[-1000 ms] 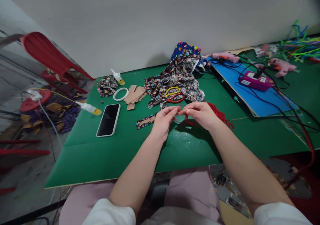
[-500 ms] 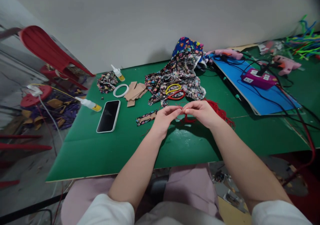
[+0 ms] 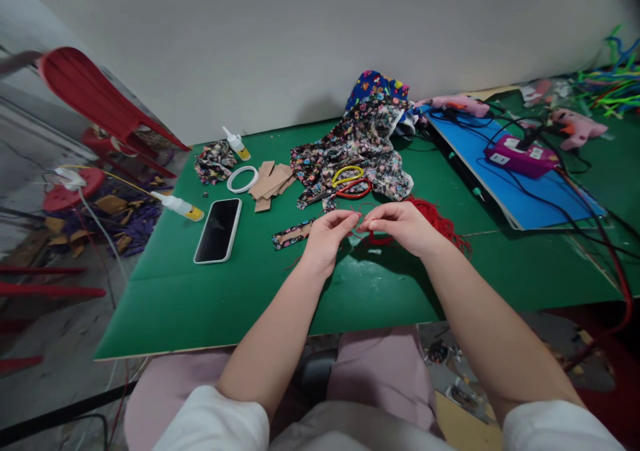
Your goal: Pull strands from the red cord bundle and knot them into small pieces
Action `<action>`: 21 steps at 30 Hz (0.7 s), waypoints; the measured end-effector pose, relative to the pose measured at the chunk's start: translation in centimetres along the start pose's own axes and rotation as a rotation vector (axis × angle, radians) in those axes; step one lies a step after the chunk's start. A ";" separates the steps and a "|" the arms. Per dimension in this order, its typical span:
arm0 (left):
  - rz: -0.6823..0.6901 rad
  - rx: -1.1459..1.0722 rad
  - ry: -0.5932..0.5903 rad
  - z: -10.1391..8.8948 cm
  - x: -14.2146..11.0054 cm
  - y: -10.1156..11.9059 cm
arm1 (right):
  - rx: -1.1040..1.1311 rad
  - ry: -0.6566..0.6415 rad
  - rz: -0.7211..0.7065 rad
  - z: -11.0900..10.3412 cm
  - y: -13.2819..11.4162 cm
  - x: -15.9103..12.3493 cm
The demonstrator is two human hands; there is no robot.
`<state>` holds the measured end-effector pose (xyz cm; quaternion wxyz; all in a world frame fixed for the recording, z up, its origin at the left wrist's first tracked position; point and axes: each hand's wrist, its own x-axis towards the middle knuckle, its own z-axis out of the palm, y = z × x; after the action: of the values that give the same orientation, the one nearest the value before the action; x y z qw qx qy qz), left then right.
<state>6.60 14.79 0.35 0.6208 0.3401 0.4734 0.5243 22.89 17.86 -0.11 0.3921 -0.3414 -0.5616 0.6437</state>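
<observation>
My left hand [image 3: 334, 232] pinches thin red string between thumb and forefinger, just above the green table. Close on its right, my right hand [image 3: 397, 225] is also closed in a pinch on red string. A tangled pile of red string [image 3: 436, 223] lies behind and beside my right hand, which hides part of it. Scissors [image 3: 350, 183] with one yellow and one red handle lie just beyond my hands. A floral fabric strip with a brown cardboard piece [image 3: 294, 235] rests left of my left hand. Crumpled floral fabric [image 3: 357, 145] lies behind the scissors.
Left on the table [image 3: 165, 311] are a phone [image 3: 218, 231], glue bottles [image 3: 180, 206], a white ring [image 3: 242, 179] and cardboard pieces [image 3: 273, 183]. To the right lie a blue folder [image 3: 530, 197], a purple power strip [image 3: 521, 157] and pink glue guns [image 3: 577, 129] with trailing cables.
My fingertips, which were together, have moved slightly apart, the left hand shifting a little left. Both still pinch red string. Other things keep their places.
</observation>
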 end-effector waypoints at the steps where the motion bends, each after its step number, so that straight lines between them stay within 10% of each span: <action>1: 0.007 -0.005 0.010 -0.1 0.1 0.0 | -0.001 -0.004 0.003 0.0 0.0 0.0; 21: -0.018 -0.195 0.009 -0.2 0.1 0.3 | 0.035 -0.021 0.004 0.1 0.1 0.0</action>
<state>6.28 14.92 0.58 0.6536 0.2715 0.4260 0.5636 22.82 17.80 -0.20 0.3908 -0.3288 -0.5535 0.6579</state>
